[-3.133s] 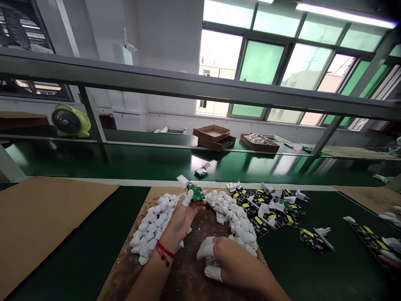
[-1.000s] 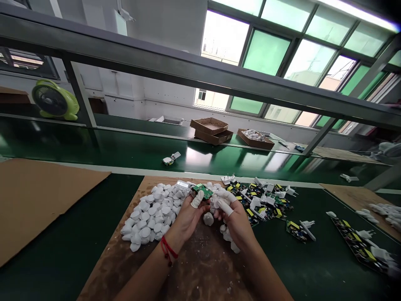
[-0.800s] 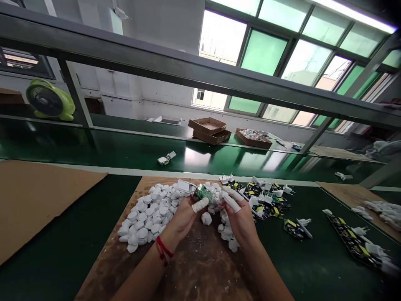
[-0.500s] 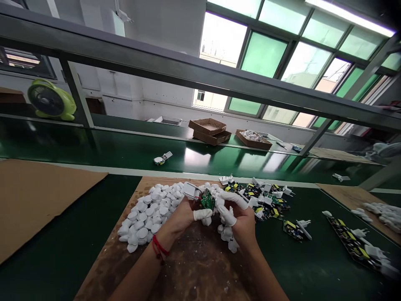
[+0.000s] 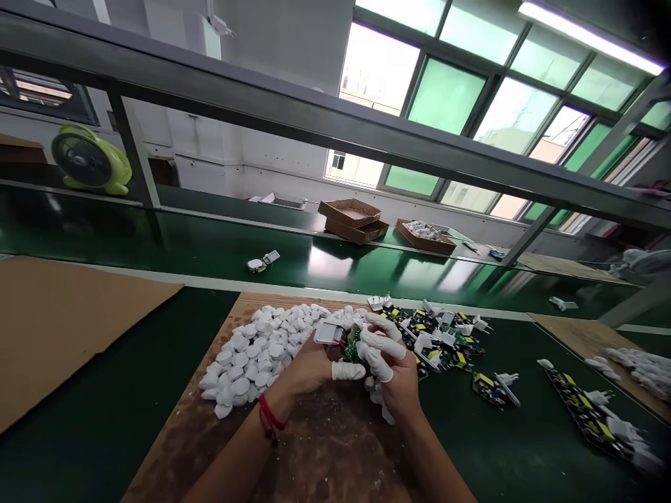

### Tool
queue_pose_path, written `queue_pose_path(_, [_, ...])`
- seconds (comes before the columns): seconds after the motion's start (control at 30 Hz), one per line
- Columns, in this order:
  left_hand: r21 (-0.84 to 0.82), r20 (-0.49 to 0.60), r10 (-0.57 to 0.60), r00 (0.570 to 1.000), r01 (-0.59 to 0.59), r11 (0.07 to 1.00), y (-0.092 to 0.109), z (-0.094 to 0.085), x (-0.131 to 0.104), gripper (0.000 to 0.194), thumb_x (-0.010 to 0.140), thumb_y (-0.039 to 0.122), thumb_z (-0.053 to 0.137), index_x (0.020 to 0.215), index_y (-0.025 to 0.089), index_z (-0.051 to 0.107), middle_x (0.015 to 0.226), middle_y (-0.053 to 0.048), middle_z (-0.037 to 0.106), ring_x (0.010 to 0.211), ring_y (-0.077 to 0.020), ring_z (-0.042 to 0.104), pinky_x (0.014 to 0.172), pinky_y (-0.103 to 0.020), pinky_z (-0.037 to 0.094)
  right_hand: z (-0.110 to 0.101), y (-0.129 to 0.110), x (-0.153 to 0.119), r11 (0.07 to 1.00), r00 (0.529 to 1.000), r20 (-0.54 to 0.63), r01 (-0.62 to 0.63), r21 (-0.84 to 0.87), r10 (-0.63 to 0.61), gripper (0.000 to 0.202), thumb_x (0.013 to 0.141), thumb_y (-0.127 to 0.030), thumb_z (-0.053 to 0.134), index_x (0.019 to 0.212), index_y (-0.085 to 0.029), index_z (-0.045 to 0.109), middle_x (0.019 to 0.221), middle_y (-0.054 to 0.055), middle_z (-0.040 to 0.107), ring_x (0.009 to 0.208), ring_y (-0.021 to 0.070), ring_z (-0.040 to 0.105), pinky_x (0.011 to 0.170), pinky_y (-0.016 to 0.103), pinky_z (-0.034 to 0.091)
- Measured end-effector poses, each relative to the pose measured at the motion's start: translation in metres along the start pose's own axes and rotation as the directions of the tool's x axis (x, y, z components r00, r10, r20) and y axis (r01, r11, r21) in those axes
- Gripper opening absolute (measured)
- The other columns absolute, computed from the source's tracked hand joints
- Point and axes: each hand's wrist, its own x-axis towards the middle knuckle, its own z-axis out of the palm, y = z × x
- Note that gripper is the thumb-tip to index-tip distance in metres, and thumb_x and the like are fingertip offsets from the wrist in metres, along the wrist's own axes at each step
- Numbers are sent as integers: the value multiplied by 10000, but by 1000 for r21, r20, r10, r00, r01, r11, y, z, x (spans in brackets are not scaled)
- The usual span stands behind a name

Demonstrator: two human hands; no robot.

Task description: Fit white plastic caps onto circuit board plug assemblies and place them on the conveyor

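My left hand (image 5: 314,363), with a white finger cot on the thumb and a red cord at the wrist, is closed on a green circuit board (image 5: 353,346). A white rectangular plug housing (image 5: 329,333) is joined to the board by thin wires and sits above my left fingers. My right hand (image 5: 394,360), its fingertips in white cots, is closed over the board's right side; these fingers hide part of it. Whether a white piece is also in the right fingers, I cannot tell. Left of my hands lies a heap of white rounded caps (image 5: 256,356).
Behind my right hand is a pile of circuit boards with white plugs (image 5: 445,335). More boards (image 5: 495,388) lie to the right. A green conveyor belt (image 5: 210,241) crosses behind the wooden board (image 5: 314,454), carrying a white unit (image 5: 263,261). Cardboard trays (image 5: 351,220) stand beyond.
My right fingers have closed further over the circuit board, which has turned and is now more covered. The units on the belt have shifted left. The view has tilted slightly.
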Motion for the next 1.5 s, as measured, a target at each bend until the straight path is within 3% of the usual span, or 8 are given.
queue_pose_path(0.1, [-2,14,-2,1000,2,1000,5,3,-1,488,555,142,826,1021,191,689,994,-93,691,1037,-294,603,929,-400,472,5,-5,3,983,987,5,-161,86,161,370,756,-413,708,1097,-274,666,1114,81,599,999,237,566,867,378,477])
queue_pose_path(0.27, [-46,32,18,999,-16,999,2,4,-1,596,476,78,847,1036,186,673,935,-79,694,1027,-287,607,926,-389,478,7,-14,2,893,923,210,-370,256,322,654,701,-547,665,1272,-253,544,1141,108,619,1022,291,582,817,401,510])
queue_pose_path(0.53, [22,113,-17,994,14,1000,2,1,-4,590,480,19,816,1025,207,693,886,-73,709,989,-297,633,874,-379,517,14,-20,-3,894,937,175,-342,289,302,623,605,-594,697,1127,-259,644,947,104,677,743,278,612,680,429,517])
queue_pose_path(0.73, [85,153,-12,988,-1,996,10,-1,-4,594,526,85,814,1088,212,673,916,-74,712,1035,-297,617,884,-389,518,16,-14,-5,907,951,96,-310,285,294,606,566,-587,747,1079,-277,661,641,13,568,492,159,426,561,352,479])
queue_pose_path(0.9, [140,210,-49,977,20,990,10,-10,-6,584,557,40,779,1102,219,664,935,-67,712,1091,-281,594,928,-389,495,14,-12,-7,858,924,211,-376,349,319,602,601,-497,783,1144,-288,625,674,-2,557,520,149,435,585,313,478])
queue_pose_path(1.03, [110,171,-89,981,71,991,13,-12,-5,616,517,-10,768,1083,216,672,940,-65,711,1112,-292,582,923,-397,500,14,-13,-4,828,898,270,-430,361,348,703,568,-614,766,1155,-254,623,596,-12,519,526,158,464,565,291,476])
queue_pose_path(1.17, [151,202,-83,976,52,987,11,-17,-5,605,529,-51,732,1075,204,679,940,-70,711,1135,-295,570,941,-399,491,11,-13,-1,837,870,333,-462,294,363,710,557,-615,774,1161,-276,621,845,48,641,720,209,582,641,305,502])
queue_pose_path(1.5, [340,217,-59,974,-19,940,28,-9,-6,641,496,30,785,1094,237,687,951,-58,718,1034,-311,623,854,-351,534,10,-4,-6,886,899,288,-400,235,329,484,592,-512,770,1004,-268,697,944,72,691,905,289,622,689,380,513])
